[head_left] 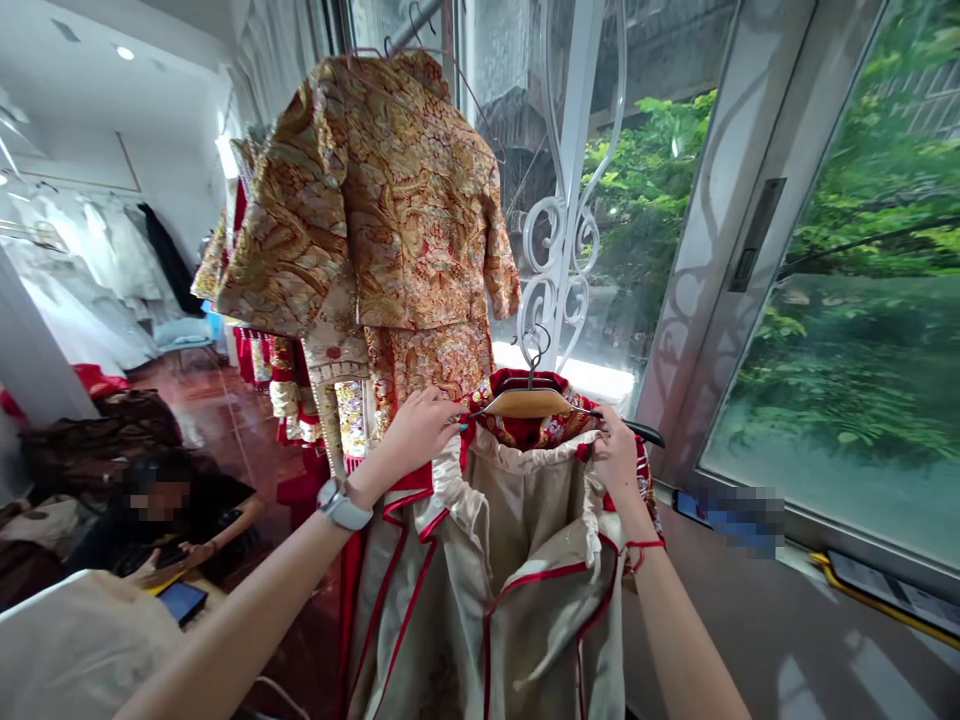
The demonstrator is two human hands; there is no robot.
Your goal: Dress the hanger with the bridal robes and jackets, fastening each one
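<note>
A cream skirt with red piping (pixel 517 570) and a gathered waistband hangs inside out in front of me. Above its waistband is a wooden clip hanger (pixel 529 403) with metal arms. My left hand (pixel 424 425) pinches the waistband's left end by the hanger's clip; the fingertips are partly hidden. At the other end, my right hand (pixel 619 460) is closed on the waistband, close to the right clip. Directly behind hangs a red embroidered garment (pixel 559 432) on a hanger with a dark end (pixel 646 434). It shows only in part.
A gold brocade jacket (pixel 420 200) hangs behind, from a rail. White scrolled ironwork (pixel 559 230) and windows stand at the right. Phones (pixel 691 507) lie on the sill. At lower left a person (pixel 172 510) sits near a phone (pixel 181 602). White gowns (pixel 112 250) hang farther back.
</note>
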